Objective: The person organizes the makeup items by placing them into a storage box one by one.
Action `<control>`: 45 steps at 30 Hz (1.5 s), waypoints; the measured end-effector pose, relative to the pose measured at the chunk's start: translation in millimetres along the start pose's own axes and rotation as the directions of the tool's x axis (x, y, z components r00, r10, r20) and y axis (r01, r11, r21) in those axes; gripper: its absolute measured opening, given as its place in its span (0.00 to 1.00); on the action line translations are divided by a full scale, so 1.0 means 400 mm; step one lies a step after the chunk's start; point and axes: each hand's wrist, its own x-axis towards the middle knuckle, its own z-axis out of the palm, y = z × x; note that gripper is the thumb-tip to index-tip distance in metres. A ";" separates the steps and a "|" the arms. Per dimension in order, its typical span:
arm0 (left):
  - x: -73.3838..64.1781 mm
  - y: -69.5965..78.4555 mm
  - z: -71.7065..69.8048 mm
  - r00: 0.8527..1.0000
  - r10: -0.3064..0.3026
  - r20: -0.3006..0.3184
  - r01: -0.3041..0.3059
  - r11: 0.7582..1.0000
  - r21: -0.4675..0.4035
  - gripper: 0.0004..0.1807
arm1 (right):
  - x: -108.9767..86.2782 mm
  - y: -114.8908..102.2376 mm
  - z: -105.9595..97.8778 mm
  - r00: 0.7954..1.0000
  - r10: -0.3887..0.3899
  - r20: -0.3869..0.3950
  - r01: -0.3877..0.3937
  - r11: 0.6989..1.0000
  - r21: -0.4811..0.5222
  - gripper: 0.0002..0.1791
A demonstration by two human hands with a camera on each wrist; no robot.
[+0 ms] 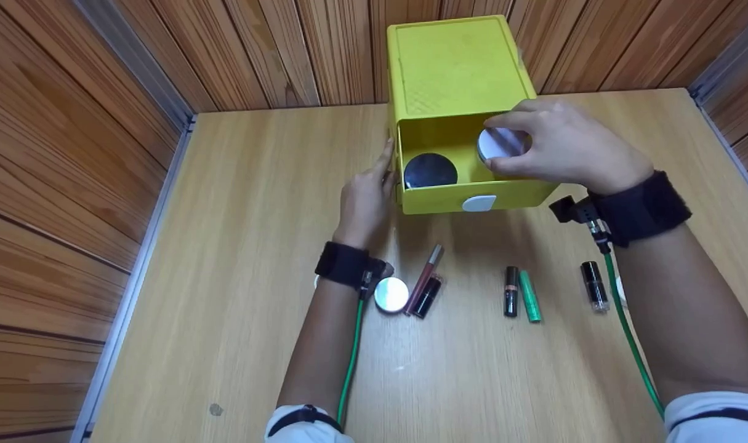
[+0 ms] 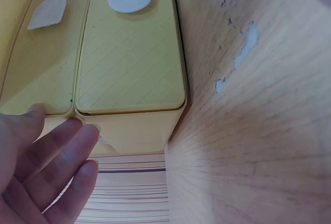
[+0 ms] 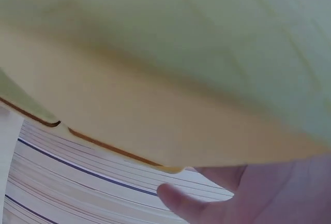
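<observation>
A yellow drawer box (image 1: pixel 460 67) stands at the back of the table with its upper drawer (image 1: pixel 447 200) pulled out. My right hand (image 1: pixel 558 141) pinches a white round compact (image 1: pixel 500 144) between thumb and fingers, over the right part of that drawer. A black round compact (image 1: pixel 431 170) lies in the drawer's left part. My left hand (image 1: pixel 366 200) is at the left side of the box, its fingers extended along it. The left wrist view shows these fingertips (image 2: pixel 90 131) by the edge of the drawer fronts. In the right wrist view the drawer hides most of the right hand and the compact.
In front of the box lie a white round jar (image 1: pixel 391 295), a lip gloss tube (image 1: pixel 424 280), a black tube (image 1: pixel 427 296), a dark lipstick (image 1: pixel 511 291), a green tube (image 1: pixel 529 296) and a small black bottle (image 1: pixel 595 287). Wood-panelled walls (image 1: pixel 53 184) bound the table.
</observation>
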 end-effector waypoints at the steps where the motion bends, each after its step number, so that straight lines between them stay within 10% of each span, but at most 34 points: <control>1: 0.000 -0.001 0.000 1.000 -0.003 0.002 0.003 1.000 -0.005 0.32 | 0.001 0.001 0.001 1.000 -0.001 0.006 0.001 1.000 -0.004 0.35; 31: -0.014 -0.021 -0.012 0.998 -0.055 0.042 0.058 0.995 -0.080 0.34 | 0.050 -0.023 0.010 0.933 0.073 0.352 -0.051 0.996 -0.073 0.30; 45: -0.017 -0.028 -0.017 0.997 -0.065 0.037 0.067 0.996 -0.059 0.33 | 0.064 -0.025 0.017 0.920 0.025 0.392 -0.005 0.999 -0.052 0.26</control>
